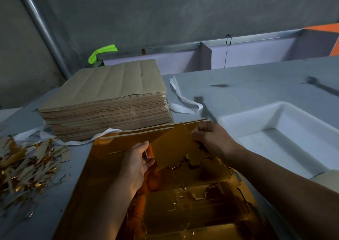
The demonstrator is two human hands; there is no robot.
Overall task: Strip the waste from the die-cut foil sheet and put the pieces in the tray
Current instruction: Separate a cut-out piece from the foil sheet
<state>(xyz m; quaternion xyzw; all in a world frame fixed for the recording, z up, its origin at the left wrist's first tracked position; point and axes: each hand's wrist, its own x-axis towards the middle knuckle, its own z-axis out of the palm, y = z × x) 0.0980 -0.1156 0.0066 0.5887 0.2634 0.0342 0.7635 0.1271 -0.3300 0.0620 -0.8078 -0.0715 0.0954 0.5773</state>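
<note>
A gold die-cut foil sheet point(183, 203) lies on the table in front of me, its cut outlines showing. A flat gold piece point(172, 144) is lifted and tilted above the sheet's far part. My left hand point(135, 164) holds the piece's left lower edge, thumb and fingers curled round it. My right hand point(211, 139) pinches its right upper edge. A white plastic tray point(286, 122) stands to the right, and nothing shows inside it.
A tall stack of brown sheets point(108, 100) stands behind the foil sheet at the left. A heap of gold and brown waste strips point(25, 168) covers the left table edge. White strapping bands point(183, 100) lie near the stack. A grey wall rises behind.
</note>
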